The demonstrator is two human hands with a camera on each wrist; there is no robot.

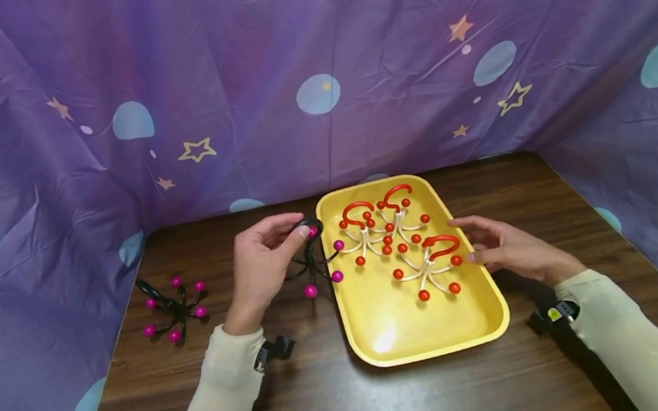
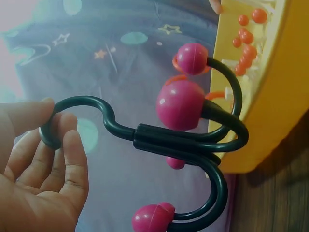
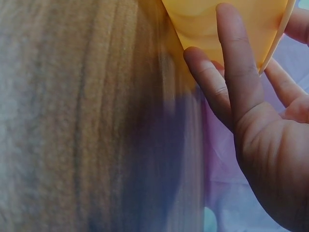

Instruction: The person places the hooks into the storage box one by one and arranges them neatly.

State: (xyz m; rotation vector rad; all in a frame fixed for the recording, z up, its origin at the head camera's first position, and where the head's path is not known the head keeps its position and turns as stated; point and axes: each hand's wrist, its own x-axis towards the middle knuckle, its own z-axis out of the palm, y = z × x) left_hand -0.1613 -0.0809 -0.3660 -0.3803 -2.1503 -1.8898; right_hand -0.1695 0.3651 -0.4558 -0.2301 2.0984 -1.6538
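Observation:
My left hand (image 1: 261, 263) pinches the curled hook end of a black multi-arm hook hanger (image 2: 174, 140). Its curved arms end in pink balls and hang beside the left rim of the yellow tray (image 1: 377, 351). In the left wrist view, thumb and fingers meet on the hook's tip. At the tray's right side, my right hand (image 1: 512, 251) holds the rim, with fingers along the outer wall in the right wrist view. Inside the tray stand three cream hangers with red hooks and red balls: a left one (image 1: 364, 238), a back one (image 1: 399, 219) and a front one (image 1: 428, 268).
Another black hanger with pink balls (image 1: 176, 310) lies on the dark wooden table (image 1: 163, 390) at the left. A purple cloth (image 1: 269, 54) with stars and planets hangs behind and at both sides. Each wrist wears a small black camera.

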